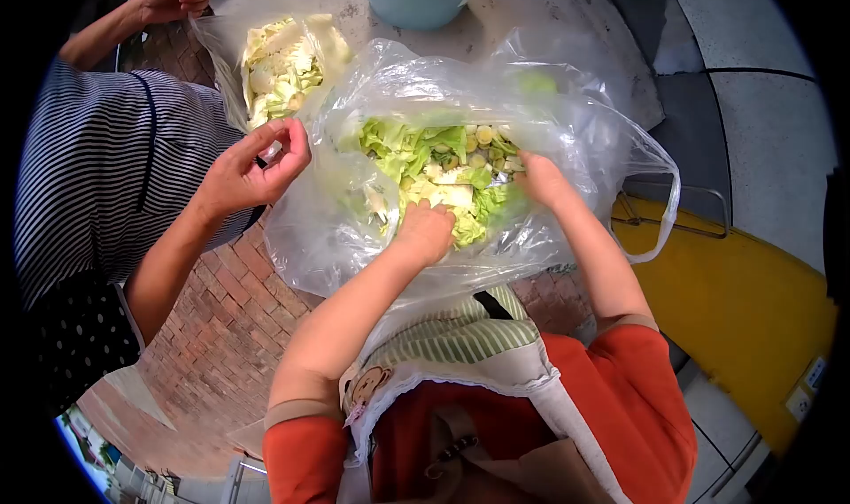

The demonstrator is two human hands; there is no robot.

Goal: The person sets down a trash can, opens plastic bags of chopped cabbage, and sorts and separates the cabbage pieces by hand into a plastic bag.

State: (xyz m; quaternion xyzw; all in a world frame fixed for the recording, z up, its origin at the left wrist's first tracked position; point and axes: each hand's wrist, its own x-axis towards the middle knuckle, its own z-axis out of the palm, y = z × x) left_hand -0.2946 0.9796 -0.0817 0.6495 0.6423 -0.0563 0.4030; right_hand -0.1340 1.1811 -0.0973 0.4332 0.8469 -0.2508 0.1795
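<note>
A large clear plastic bag (354, 256) lies open in front of me, with green lettuce leaves (403, 150) and pale round slices (480, 138) inside. My left hand (427, 231) is in the bag's mouth, on the lower edge of the leaves, its fingertips partly sunk among them. On the right side of the same pile, my right hand (540, 178) reaches in beside the slices, and its fingertips are hidden by leaves and plastic. Whether either hand grips anything does not show.
At the left stands a co-worker in a striped apron (186, 141), hands near a second clear bag of chopped leaves (282, 70). A light blue bucket (416, 4) is at the top. To the right is a yellow surface (726, 300) with a metal wire handle.
</note>
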